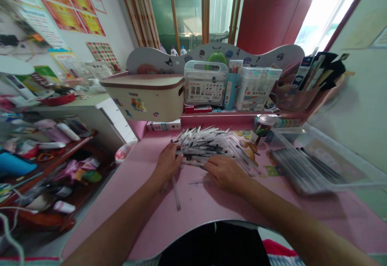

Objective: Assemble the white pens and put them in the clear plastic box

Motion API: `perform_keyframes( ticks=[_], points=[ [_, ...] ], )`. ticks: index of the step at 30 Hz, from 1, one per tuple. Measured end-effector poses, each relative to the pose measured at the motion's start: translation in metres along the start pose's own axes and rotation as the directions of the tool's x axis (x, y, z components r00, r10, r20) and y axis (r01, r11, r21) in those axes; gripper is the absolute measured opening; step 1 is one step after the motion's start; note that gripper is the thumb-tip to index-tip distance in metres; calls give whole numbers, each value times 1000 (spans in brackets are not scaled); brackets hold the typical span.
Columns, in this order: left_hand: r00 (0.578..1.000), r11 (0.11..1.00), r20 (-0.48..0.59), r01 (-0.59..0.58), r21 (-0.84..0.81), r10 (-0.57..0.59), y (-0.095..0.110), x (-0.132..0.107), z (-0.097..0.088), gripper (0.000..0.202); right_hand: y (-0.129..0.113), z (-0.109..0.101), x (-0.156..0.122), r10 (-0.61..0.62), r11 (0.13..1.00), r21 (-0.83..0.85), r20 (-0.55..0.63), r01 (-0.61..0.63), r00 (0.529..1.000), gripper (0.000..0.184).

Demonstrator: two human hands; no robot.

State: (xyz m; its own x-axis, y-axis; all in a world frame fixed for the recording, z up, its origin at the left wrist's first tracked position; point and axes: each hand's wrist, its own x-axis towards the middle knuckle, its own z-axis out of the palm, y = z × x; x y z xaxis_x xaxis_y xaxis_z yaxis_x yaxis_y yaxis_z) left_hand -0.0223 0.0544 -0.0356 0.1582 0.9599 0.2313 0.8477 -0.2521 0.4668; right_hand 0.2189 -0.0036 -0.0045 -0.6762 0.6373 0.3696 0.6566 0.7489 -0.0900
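A heap of thin clear and white pens [205, 141], many with black ends, lies on the pink desk [193, 205]. My left hand [167, 161] is at the heap's left front edge, with thumb and fingers closed at the end of a pen. At the front right edge, my right hand [225, 173] has its fingers curled together around a pen's other end, though the fingertips are partly hidden. A slim tube runs between the two hands. One loose clear tube [176, 195] lies on the desk below my left hand.
Right of the heap is a clear plastic box [356, 165] with a bundle of bagged dark pens [302, 169]. A jar [262, 128] stands behind. The shelf carries a lidded beige bin [145, 98], clear marker cases [205, 86] and a pen holder [298, 94].
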Motion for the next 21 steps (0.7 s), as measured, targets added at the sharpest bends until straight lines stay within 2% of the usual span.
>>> perform_keyframes(
  ticks=[2, 6, 9, 15, 21],
  points=[
    [1000, 1000, 23, -5, 22, 4, -1, 3, -5, 34, 2, 8, -3, -37, 999, 31, -74, 39, 997, 11],
    [999, 1000, 49, -14, 15, 13, -13, 21, -12, 38, 6, 13, -14, 61, 992, 119, -178, -40, 982, 10],
    [998, 1000, 63, 2, 3, -2, -28, 44, -14, 35, 11, 15, -17, 66, 992, 124, -217, -39, 974, 13],
    [990, 998, 134, 48, -36, -43, -46, 81, -1, 40, 21, 20, -20, 105, 984, 173, -317, -51, 943, 15],
    [988, 998, 152, -10, -60, 19, -41, 84, 11, 53, 21, 23, -20, 125, 980, 189, -353, -60, 927, 15]
  ],
)
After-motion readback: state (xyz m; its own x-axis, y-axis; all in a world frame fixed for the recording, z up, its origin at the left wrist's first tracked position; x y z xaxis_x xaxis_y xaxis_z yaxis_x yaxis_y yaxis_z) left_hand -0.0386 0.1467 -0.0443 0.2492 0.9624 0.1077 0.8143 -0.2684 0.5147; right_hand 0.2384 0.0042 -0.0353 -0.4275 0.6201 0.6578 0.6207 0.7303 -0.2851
